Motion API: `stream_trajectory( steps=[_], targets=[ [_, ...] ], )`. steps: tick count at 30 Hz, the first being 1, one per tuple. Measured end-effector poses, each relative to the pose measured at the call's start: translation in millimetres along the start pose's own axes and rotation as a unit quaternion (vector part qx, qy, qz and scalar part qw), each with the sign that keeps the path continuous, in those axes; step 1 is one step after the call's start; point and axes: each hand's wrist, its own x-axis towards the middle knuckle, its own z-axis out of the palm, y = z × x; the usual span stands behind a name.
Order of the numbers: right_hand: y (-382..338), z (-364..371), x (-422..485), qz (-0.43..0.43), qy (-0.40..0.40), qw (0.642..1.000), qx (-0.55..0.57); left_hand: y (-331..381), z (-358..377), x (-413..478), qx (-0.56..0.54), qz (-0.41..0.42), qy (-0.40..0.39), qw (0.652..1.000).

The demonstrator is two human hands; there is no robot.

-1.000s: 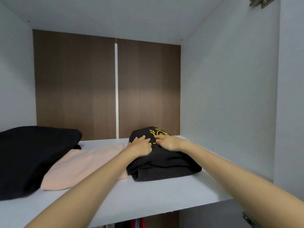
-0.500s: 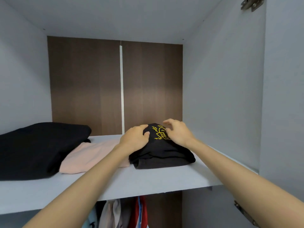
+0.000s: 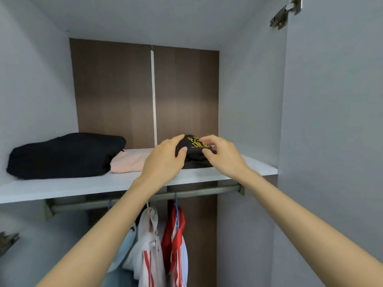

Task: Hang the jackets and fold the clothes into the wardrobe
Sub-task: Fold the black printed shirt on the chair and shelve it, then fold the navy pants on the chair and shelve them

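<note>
**Slippage risk as a folded top settles on the shelf**

Trouble, if it comes, most likely comes from the fold. The black folded top [image 3: 194, 151], with its yellow print facing up, sits just right of centre in the frame, at the right end of the white shelf [image 3: 83, 186] and close to the brown back panel. If either hand drags as it lets go, the upper layer could slide and the neat bundle could open. A sideways nudge to the left could push it onto the pink garment [image 3: 128, 161] lying just beside it, and that in turn touches the big black folded pile [image 3: 64, 155] at the left of the frame. A pull toward the viewer could tip the top off the shelf's front edge, onto the rail [image 3: 199, 192] and the hanging jackets [image 3: 151, 245] in the lower middle of the frame.

Both forearms reach up from the lower corners and meet at the bundle. The left hand [image 3: 163, 160] cups its left end, fingers curved over the top and thumb against the front face. The right hand [image 3: 222, 156] mirrors it on the right end, fingers arched above the print with the thumb below them, so that the cloth lies between. How hard either one presses cannot be told.
</note>
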Motion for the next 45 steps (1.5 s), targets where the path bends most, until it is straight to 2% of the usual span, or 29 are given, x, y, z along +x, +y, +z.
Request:
stream_trajectory(
  steps=[12, 19, 27, 35, 45],
  targets=[
    [-59.8, -69.8, -202.9, 0.138, 0.016, 0.99, -0.019, 74.1, -30.1, -165.7, -0.105, 0.03, -0.09, 0.99],
    [-74.3, -117.1, -335.7, 0.211, 0.018, 0.977, -0.031, 143.7, -25.1, -258.0, -0.2, 0.043, -0.172, 0.964],
    [-76.7, -189.4, -488.7, 0.287, 0.032, 0.955, -0.062, 236.7, 4.1, -363.2, -0.216, 0.092, -0.262, 0.936],
    [-63.1, -280.2, -649.3, 0.371, 0.017, 0.92, -0.125, 356.2, 48.7, -478.8, -0.222, 0.104, -0.343, 0.907],
    [-58.2, -337.6, -827.0, 0.472, 0.015, 0.876, -0.099, 451.9, 74.9, -621.5, -0.22, 0.1, -0.425, 0.872]
  ],
)
